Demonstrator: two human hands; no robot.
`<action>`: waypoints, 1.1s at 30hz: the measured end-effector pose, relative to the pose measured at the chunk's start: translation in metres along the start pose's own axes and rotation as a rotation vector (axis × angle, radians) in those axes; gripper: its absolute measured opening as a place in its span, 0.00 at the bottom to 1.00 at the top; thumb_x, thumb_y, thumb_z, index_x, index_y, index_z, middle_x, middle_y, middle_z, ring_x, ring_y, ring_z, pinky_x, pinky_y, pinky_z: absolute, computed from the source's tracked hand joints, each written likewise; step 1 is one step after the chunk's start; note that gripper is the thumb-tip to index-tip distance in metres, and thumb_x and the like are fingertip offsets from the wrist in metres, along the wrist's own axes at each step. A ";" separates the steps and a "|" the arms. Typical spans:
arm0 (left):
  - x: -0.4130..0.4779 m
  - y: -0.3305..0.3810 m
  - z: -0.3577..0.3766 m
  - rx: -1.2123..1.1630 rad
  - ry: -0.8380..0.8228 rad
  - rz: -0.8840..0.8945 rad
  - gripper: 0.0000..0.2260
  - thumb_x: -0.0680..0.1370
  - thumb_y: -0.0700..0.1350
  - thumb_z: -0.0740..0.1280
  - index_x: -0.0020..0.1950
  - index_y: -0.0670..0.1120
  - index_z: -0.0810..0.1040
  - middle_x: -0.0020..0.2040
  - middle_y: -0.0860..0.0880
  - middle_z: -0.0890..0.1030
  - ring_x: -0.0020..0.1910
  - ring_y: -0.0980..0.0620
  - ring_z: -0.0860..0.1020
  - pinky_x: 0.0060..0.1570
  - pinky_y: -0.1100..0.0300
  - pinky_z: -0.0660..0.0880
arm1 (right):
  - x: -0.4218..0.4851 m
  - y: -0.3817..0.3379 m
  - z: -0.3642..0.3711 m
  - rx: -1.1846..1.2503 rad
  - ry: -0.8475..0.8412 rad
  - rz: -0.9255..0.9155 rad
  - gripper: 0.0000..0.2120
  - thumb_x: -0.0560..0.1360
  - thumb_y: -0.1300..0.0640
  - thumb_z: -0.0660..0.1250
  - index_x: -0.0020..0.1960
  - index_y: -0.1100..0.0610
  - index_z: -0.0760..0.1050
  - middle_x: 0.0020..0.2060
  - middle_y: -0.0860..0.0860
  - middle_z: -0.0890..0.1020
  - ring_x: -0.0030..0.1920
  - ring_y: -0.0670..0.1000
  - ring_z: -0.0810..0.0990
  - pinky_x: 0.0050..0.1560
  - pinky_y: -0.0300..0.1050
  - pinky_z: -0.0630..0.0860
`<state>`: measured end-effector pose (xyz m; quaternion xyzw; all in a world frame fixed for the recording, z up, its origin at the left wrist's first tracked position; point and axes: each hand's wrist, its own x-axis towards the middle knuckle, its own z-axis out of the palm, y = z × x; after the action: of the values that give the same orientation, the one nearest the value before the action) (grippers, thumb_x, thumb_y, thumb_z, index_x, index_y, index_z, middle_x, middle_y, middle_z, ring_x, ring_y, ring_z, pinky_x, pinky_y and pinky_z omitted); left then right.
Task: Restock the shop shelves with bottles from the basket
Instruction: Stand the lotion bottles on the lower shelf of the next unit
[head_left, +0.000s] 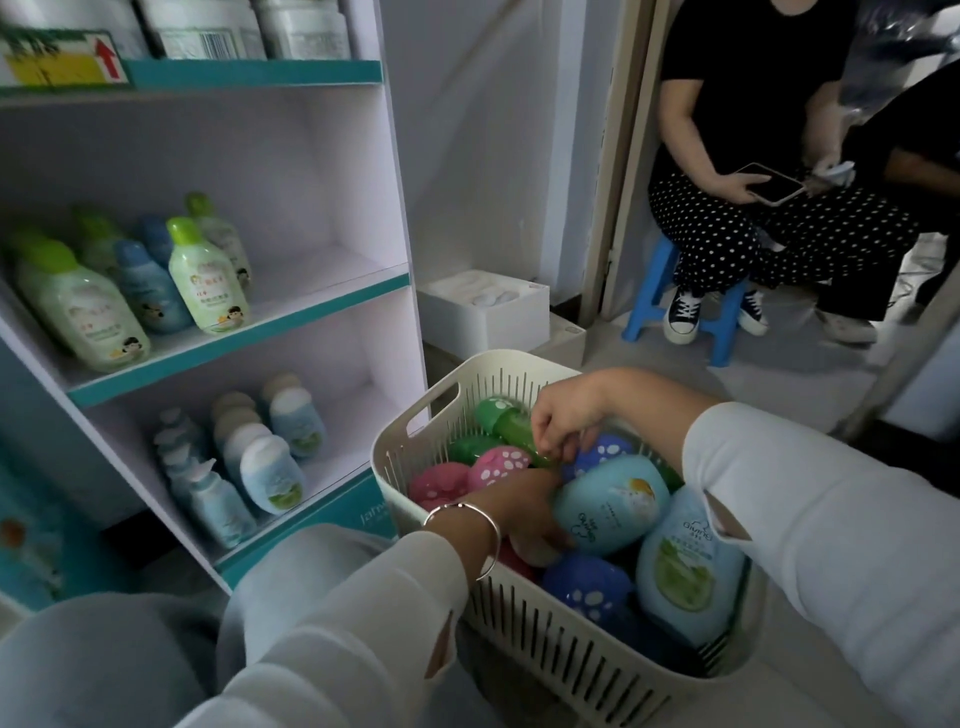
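A cream slatted basket (415, 431) stands on the floor at lower centre, full of bottles with pink, green and blue spotted caps. My left hand (524, 514) reaches in and grips a light blue bottle (613, 506) from the left. My right hand (558, 421) pinches a green bottle (511, 421) at the basket's far side. Another light blue bottle (685, 566) lies at the basket's right. The shelf unit (332, 306) stands to the left, with green-capped and blue bottles (205, 275) on the middle shelf and pale blue ones (270, 478) on the lower shelf.
A white box (483, 312) sits on the floor behind the basket. A person in a black top sits on a blue stool (722, 322) at the right, holding a phone (769, 182). White containers (208, 26) line the top shelf. My knee (130, 660) fills the lower left.
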<state>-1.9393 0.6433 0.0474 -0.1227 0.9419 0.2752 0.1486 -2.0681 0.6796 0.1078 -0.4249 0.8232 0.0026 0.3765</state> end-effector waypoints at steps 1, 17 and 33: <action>0.001 -0.002 -0.003 -0.021 -0.001 -0.002 0.29 0.70 0.47 0.74 0.68 0.44 0.68 0.65 0.44 0.73 0.63 0.45 0.72 0.58 0.59 0.68 | 0.000 -0.001 0.000 0.011 0.006 -0.005 0.06 0.78 0.61 0.63 0.43 0.55 0.75 0.39 0.51 0.80 0.37 0.47 0.80 0.38 0.40 0.76; -0.047 -0.065 -0.129 -0.623 0.435 -0.091 0.20 0.69 0.46 0.75 0.53 0.48 0.67 0.44 0.48 0.76 0.41 0.49 0.78 0.34 0.57 0.79 | 0.002 -0.057 -0.022 0.777 -0.017 -0.341 0.19 0.79 0.44 0.56 0.62 0.55 0.73 0.52 0.54 0.79 0.49 0.51 0.78 0.53 0.49 0.75; -0.075 -0.169 -0.174 -0.437 1.046 -0.208 0.19 0.69 0.46 0.74 0.52 0.49 0.66 0.44 0.50 0.73 0.41 0.51 0.72 0.41 0.61 0.67 | 0.094 -0.211 -0.053 0.095 0.238 -0.610 0.24 0.64 0.57 0.78 0.54 0.49 0.70 0.48 0.47 0.81 0.50 0.49 0.80 0.48 0.48 0.81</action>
<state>-1.8538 0.4203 0.1321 -0.3626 0.7941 0.3500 -0.3397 -1.9862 0.4626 0.1540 -0.6310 0.6956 -0.1985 0.2804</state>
